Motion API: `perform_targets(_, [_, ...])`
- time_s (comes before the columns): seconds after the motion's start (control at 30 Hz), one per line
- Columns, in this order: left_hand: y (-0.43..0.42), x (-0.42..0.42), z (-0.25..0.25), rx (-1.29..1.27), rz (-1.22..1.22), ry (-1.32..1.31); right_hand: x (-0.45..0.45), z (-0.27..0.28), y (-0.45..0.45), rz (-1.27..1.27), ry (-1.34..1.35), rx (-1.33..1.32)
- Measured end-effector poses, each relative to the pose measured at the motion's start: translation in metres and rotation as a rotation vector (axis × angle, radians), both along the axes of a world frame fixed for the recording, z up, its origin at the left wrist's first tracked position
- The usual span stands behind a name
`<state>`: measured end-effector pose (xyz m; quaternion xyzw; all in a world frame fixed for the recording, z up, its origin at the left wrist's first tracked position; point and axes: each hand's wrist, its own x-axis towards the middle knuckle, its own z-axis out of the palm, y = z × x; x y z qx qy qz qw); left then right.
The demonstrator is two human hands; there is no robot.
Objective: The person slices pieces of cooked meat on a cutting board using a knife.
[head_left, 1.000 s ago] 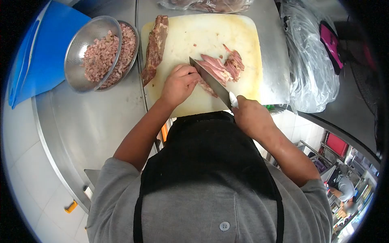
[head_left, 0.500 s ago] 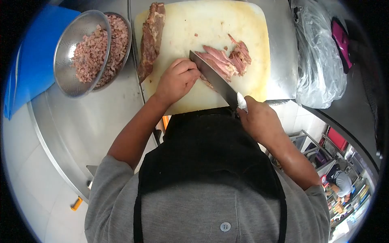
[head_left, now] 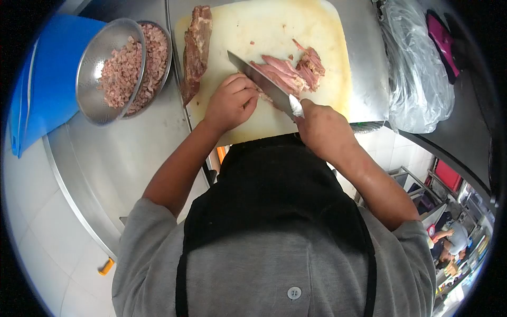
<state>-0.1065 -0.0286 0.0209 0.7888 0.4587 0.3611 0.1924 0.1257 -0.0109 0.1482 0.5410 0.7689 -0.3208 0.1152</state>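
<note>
My right hand [head_left: 325, 129] is wrapped round the handle of a large kitchen knife [head_left: 263, 80], with something white showing where handle meets blade. The blade slants up and left across the white cutting board [head_left: 248, 21]. My left hand [head_left: 231, 101] presses down with curled fingers on a piece of meat [head_left: 265, 96], mostly hidden by the fingers and blade. Cut slices of pink meat [head_left: 282, 71] lie just beyond the blade, beside a darker-edged clump [head_left: 311, 67]. A long brown slab of meat [head_left: 198, 47] rests along the board's left edge.
To the left, a perforated metal colander [head_left: 87, 90] of diced meat leans over another metal bowl [head_left: 168, 66] of diced meat. A blue plastic sheet or bag [head_left: 50, 79] lies beyond. Clear plastic bags [head_left: 414, 68] lie at right. Another person [head_left: 455, 238] is in the background at lower right.
The knife and my right hand have moved up and left, so the blade tip reaches farther past my left fingers. My left hand stays on the meat. The view has shifted slightly.
</note>
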Motion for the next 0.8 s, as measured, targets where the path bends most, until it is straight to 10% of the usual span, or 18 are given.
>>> perform_targets(0.8, [0.01,0.005,0.003,0.084,0.013,0.066,0.014,0.004,-0.016,-0.047,-0.029,-0.004])
